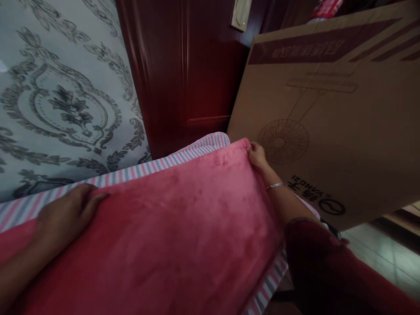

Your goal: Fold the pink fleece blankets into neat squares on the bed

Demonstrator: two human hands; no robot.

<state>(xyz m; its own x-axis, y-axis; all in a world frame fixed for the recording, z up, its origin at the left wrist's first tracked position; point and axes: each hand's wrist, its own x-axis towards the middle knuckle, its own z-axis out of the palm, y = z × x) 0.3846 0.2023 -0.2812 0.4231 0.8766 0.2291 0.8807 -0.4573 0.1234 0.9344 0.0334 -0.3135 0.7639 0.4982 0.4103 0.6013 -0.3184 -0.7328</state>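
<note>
The far right corner of a red plush cloth (183, 218) is pinched by the right hand (257, 155); the cloth is spread to the left of that grip and nearer; its far edge is touched on the left by the left hand (67, 214), though whether that hand is closed on it cannot be told; a striped cloth (142, 169) is partly covered beneath; beyond, a cardboard box (344, 113) is seen at right, a dark red door (206, 65) at the far side, patterned wallpaper (68, 105) at left.

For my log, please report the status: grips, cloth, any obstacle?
Right grip pinching corner of red cloth; left grip on it, near edge. Striped fabric showing along borders. Cardboard box close by right grip.
</note>
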